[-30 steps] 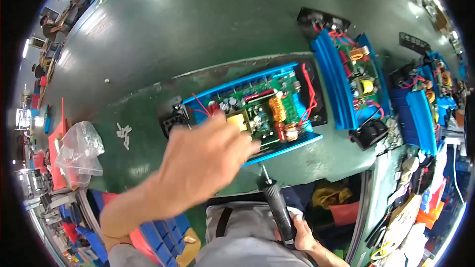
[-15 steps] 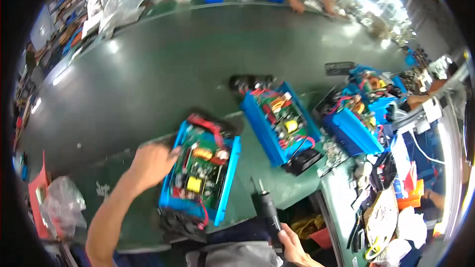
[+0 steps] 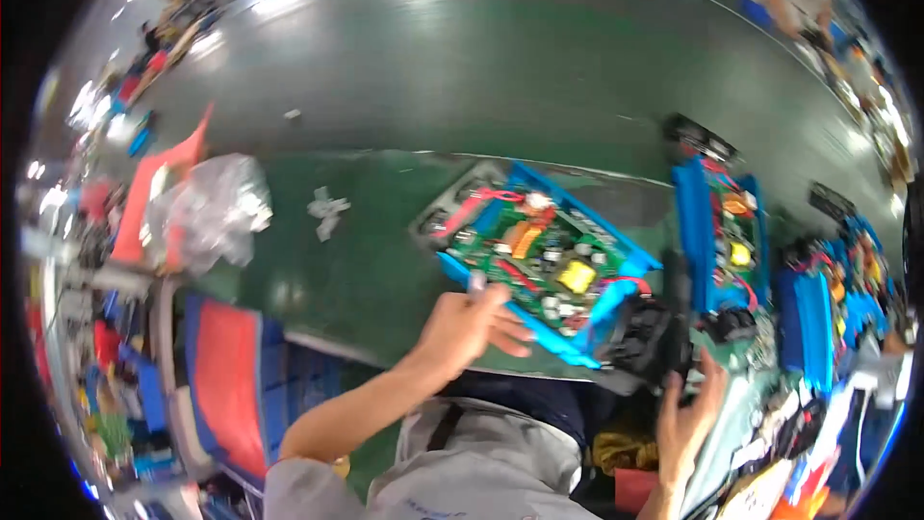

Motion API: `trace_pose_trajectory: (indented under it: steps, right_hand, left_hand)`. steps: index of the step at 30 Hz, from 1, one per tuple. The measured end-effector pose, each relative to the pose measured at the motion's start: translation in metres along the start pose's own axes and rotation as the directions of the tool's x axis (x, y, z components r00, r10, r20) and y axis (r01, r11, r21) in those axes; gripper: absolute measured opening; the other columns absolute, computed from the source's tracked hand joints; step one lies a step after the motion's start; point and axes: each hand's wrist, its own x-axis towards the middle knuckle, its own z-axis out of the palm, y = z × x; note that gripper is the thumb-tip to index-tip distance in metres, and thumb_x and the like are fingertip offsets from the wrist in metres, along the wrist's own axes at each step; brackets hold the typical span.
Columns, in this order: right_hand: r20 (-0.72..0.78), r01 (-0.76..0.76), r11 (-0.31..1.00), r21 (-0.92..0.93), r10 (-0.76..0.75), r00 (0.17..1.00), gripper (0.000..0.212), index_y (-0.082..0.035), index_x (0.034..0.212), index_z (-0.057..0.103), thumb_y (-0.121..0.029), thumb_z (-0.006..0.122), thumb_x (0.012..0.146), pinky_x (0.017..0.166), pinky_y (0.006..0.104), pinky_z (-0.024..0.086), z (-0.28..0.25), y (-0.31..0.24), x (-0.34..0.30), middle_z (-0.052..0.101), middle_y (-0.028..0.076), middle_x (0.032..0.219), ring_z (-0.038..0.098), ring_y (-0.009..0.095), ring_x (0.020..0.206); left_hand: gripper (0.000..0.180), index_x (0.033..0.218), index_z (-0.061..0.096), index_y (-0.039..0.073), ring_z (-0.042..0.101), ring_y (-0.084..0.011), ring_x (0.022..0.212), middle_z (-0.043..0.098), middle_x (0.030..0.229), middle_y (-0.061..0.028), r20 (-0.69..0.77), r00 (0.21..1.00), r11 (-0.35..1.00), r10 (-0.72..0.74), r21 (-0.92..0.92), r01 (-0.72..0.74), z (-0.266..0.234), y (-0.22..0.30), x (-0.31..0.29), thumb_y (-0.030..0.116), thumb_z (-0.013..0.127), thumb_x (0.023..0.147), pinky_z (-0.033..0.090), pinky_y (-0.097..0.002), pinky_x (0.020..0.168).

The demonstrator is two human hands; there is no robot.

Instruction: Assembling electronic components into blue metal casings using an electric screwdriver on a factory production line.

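Blue-cased circuit unit (image 3: 549,265): lies open and tilted near the front edge of the green worktable (image 3: 385,144), its green board with a yellow part, orange parts and red wires facing up.
Left hand (image 3: 467,327): comes in from below, fingers spread and loose, fingertips resting on the unit's near blue rim; it grips nothing that I can make out.
Right hand (image 3: 688,414): at the table's front right, fingers curled upward around a dark tool (image 3: 664,337) just beside the unit's right end; blur hides the tool's form.
Second blue unit (image 3: 717,241): stands on the table to the right of the first, near it, board also showing.
Further blue units (image 3: 818,313): crowd the table's right edge.
Clear plastic bag (image 3: 207,212): sits toward the table's left edge, well apart from the hands.
Small white scraps (image 3: 325,210): lie between the bag and the unit.
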Motion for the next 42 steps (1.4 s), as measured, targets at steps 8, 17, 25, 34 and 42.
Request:
trace_pose_trajectory:
  steps: [8,17,25,34,42]
  right_hand:
    - [-0.240,0.617,0.787,0.024,-0.595,0.767,0.027,0.002,0.116,0.064,-0.015,0.068,0.095,0.079,0.0413,0.053,0.026,-0.044,-0.018,0.065,0.016,0.106,0.064,0.029,0.094]
    - [0.008,0.533,0.749,0.393,-0.583,0.813,0.020,0.000,0.105,0.064,0.005,0.065,0.086,0.083,0.0397,0.049,0.069,-0.104,-0.014,0.064,0.017,0.104,0.061,0.031,0.092]
    - [-0.105,0.464,0.857,0.224,-0.452,0.886,0.009,-0.001,0.094,0.064,0.004,0.068,0.087,0.070,0.0321,0.045,0.083,-0.071,-0.011,0.060,0.010,0.085,0.054,0.021,0.073]
    - [-0.157,0.477,0.862,0.170,-0.454,0.877,0.016,-0.003,0.087,0.062,0.004,0.074,0.080,0.070,0.0355,0.048,0.088,-0.066,0.023,0.062,0.010,0.084,0.060,0.026,0.076]
    - [0.178,0.139,0.586,0.798,-0.450,0.875,0.021,-0.001,0.105,0.071,-0.001,0.077,0.084,0.074,0.0305,0.052,0.075,-0.109,-0.014,0.070,0.012,0.096,0.066,0.019,0.084]
  left_hand:
    - [0.070,0.111,0.067,-0.009,0.074,-0.0148,0.072,0.076,0.104,-0.0136,-0.005,0.998,0.952,0.061,-0.299,-0.060,0.032,-0.043,-0.010,0.058,0.049,0.100,0.035,-0.0197,0.041]
    - [0.014,0.099,0.070,0.009,0.068,-0.0280,0.080,0.069,0.091,-0.0121,-0.235,0.445,0.357,0.864,0.910,-0.211,-0.108,0.020,-0.034,0.017,0.059,0.096,0.053,-0.0385,0.072]
    - [0.020,0.101,0.076,0.008,0.067,-0.0275,0.091,0.070,0.097,-0.0119,-0.400,0.324,0.393,0.857,0.915,0.090,-0.183,0.008,0.004,0.024,0.072,0.090,0.052,-0.0367,0.080]
    - [0.012,0.097,0.066,0.003,0.062,-0.0290,0.085,0.063,0.093,-0.0117,-0.321,0.345,0.346,0.882,0.938,-0.011,-0.171,0.013,-0.027,0.013,0.061,0.098,0.050,-0.0361,0.079]
    - [0.012,0.099,0.067,0.004,0.062,-0.0165,0.065,0.062,0.093,-0.0085,0.328,0.683,0.413,0.652,0.603,-0.683,-0.007,-0.009,-0.052,0.001,0.072,0.088,0.049,-0.0288,0.054]
